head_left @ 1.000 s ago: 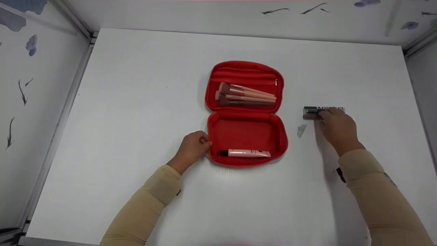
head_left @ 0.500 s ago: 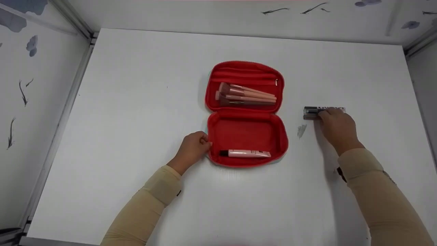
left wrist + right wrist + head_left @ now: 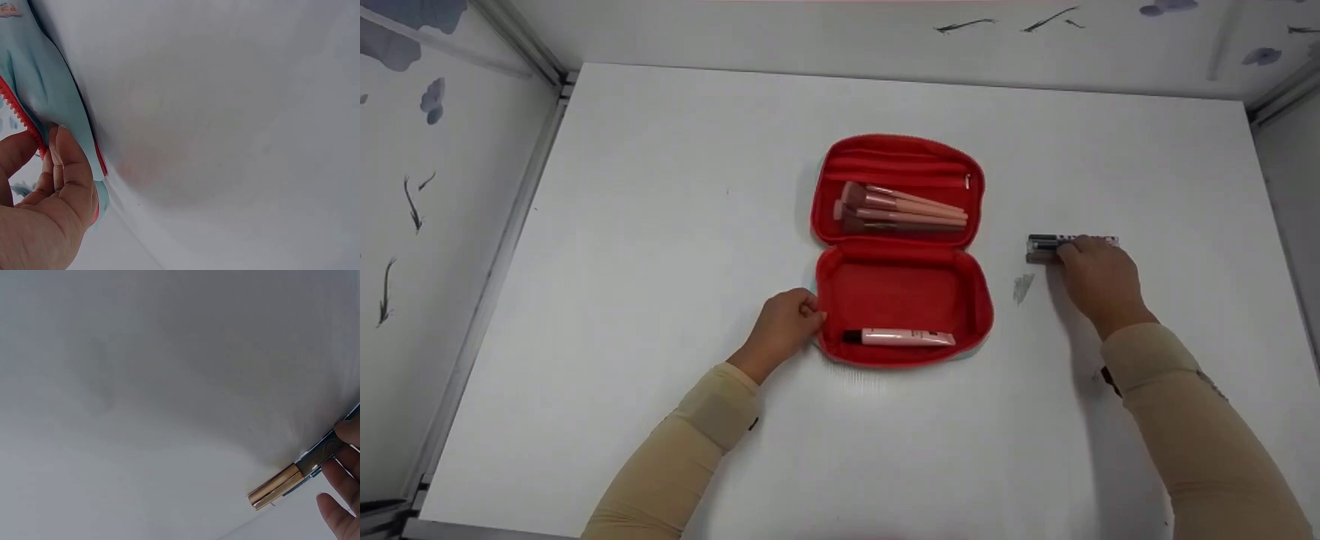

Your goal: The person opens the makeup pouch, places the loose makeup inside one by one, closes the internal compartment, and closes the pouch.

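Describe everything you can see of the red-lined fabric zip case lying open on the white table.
The round-cornered zip case looks like fabric, with a red lining, pale blue outer shell and red zip teeth. It lies open on the white table, its two halves joined along one side. The far half has a zipped pocket with a small pull and holds pink-handled brushes; the near half holds a pink tube with a black cap. The person's left hand pinches the near half's left rim.
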The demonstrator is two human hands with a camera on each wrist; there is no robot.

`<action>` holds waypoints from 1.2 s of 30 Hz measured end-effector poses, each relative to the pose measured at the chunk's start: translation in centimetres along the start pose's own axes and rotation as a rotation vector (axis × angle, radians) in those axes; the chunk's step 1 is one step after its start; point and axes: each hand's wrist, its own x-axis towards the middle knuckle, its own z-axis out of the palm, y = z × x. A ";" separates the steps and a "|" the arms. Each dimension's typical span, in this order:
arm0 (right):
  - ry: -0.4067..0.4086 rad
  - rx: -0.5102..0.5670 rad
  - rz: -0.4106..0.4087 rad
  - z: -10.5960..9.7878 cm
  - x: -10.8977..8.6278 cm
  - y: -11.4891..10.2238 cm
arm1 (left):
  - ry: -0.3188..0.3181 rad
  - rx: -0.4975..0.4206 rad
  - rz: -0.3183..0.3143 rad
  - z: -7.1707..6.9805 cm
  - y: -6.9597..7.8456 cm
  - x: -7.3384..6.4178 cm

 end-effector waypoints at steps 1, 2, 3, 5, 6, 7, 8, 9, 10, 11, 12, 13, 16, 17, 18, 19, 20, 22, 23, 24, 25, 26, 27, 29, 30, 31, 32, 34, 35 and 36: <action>-0.006 -0.002 -0.002 0.0 0.0 0.0 | 0.000 0.000 -0.001 0.0 0.0 0.0; -0.011 -0.003 -0.003 0.0 0.1 0.0 | 0.000 0.001 -0.003 0.0 0.0 0.0; -0.015 -0.004 -0.004 0.0 0.1 0.0 | 0.001 0.001 -0.005 0.0 0.0 0.0; -0.021 -0.004 -0.005 0.1 0.1 0.1 | 0.000 0.000 -0.005 0.1 -0.1 0.1; -0.022 -0.004 -0.006 0.1 0.1 0.1 | 0.000 0.000 -0.006 0.1 -0.1 0.1; -0.024 -0.004 -0.005 0.1 0.0 0.2 | -0.002 0.000 -0.005 0.1 -0.1 0.1; -0.024 -0.005 -0.007 0.1 0.0 0.2 | -0.003 -0.003 -0.006 0.1 0.0 0.1; -0.026 -0.007 -0.009 0.1 0.0 0.3 | -0.003 -0.007 -0.005 0.1 0.0 0.0; -0.028 -0.007 -0.011 0.0 0.0 0.3 | -0.002 -0.005 0.001 0.1 0.0 0.0; -0.028 -0.006 -0.014 0.0 0.0 0.3 | 0.000 -0.002 0.007 0.0 0.0 0.0; -0.028 -0.007 -0.018 -0.1 0.0 0.3 | 0.002 0.000 0.014 0.0 0.1 0.0; -0.029 -0.008 -0.022 -0.1 0.0 0.3 | 0.004 0.002 0.020 0.0 0.1 0.0; -0.040 -0.012 -0.030 -0.3 0.0 0.2 | 0.009 0.008 0.029 0.0 0.1 0.0; -0.044 -0.014 -0.032 -0.4 0.0 0.3 | 0.007 0.005 0.024 0.0 0.1 0.0; -0.050 -0.018 -0.032 -0.5 0.0 0.3 | 0.004 0.002 0.018 0.0 0.1 0.0; -0.057 -0.019 -0.031 -0.5 0.0 0.3 | 0.002 0.000 0.013 0.0 0.1 0.0; -0.062 -0.020 -0.031 -0.5 0.0 0.3 | -0.001 -0.004 0.006 0.0 0.1 0.0; -0.061 -0.026 -0.034 -0.6 -0.1 0.4 | -0.006 -0.008 -0.001 0.0 0.2 0.0; -0.054 -0.027 -0.039 -0.6 -0.1 0.4 | -0.008 -0.011 -0.003 0.0 0.2 0.0; -0.044 -0.025 -0.044 -0.5 -0.2 0.5 | -0.009 -0.012 -0.004 0.0 0.2 -0.1; -0.033 -0.022 -0.050 -0.5 -0.2 0.5 | -0.009 -0.014 -0.007 0.0 0.2 -0.1; -0.020 -0.018 -0.055 -0.5 -0.2 0.5 | -0.009 -0.014 -0.009 0.0 0.2 -0.1; -0.008 -0.015 -0.059 -0.4 -0.3 0.5 | -0.008 -0.013 -0.010 0.0 0.2 -0.1; 0.012 -0.001 -0.059 -0.4 -0.3 0.5 | -0.007 -0.013 -0.011 -0.1 0.2 -0.1; 0.019 0.007 -0.056 -0.4 -0.4 0.4 | -0.005 -0.013 -0.011 -0.1 0.2 -0.1; 0.024 0.012 -0.051 -0.5 -0.4 0.4 | -0.005 -0.013 -0.011 -0.1 0.1 -0.1; 0.028 0.018 -0.044 -0.5 -0.4 0.3 | -0.005 -0.017 -0.010 -0.1 0.1 -0.1; 0.035 0.029 -0.028 -0.6 -0.4 0.2 | -0.006 -0.025 -0.009 -0.1 0.1 -0.1; 0.037 0.035 -0.020 -0.6 -0.4 0.1 | -0.006 -0.028 -0.008 -0.1 0.1 -0.1; 0.040 0.042 -0.011 -0.7 -0.4 -0.1 | -0.006 -0.032 -0.007 -0.1 0.1 -0.1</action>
